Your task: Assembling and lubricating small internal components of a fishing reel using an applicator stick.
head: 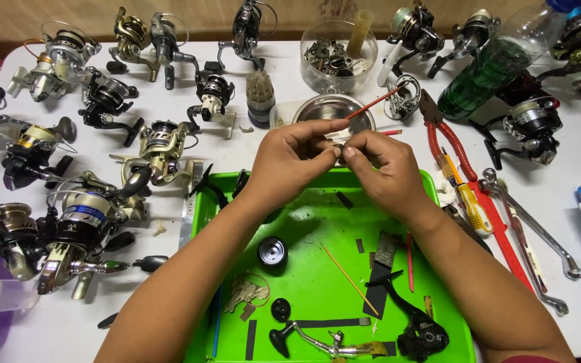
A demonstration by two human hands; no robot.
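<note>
Head camera looks down on a white table [384,27] full of fishing reels. Both hands meet in the middle, just above the far edge of a green tray [317,282]. The left hand [289,160] and the right hand [379,168] pinch a small pale part [337,138] between their fingertips — it is too tiny to tell just what it is. Both hands are closed tight on it, fingers curled in and touching.

A thin orange stick [371,105] pokes up from behind the fingers, but I cannot tell which hand holds it. Right behind the hands sits a shiny metal bowl [333,109]. Farther back is a clear tub [338,57] with small metal bits inside.

On the tray lie a black round spool [272,251], a silver reel handle [314,341], a black reel body [419,333] and another thin orange stick [349,279].

To the right of the tray lie red pliers [445,134], a yellow screwdriver [464,195] and silver wrenches [539,235]. A green bottle [489,74] lies on its side near the far right.

Lots of fishing reels [75,228] crowd the left side — some silver, some black, some gold.
</note>
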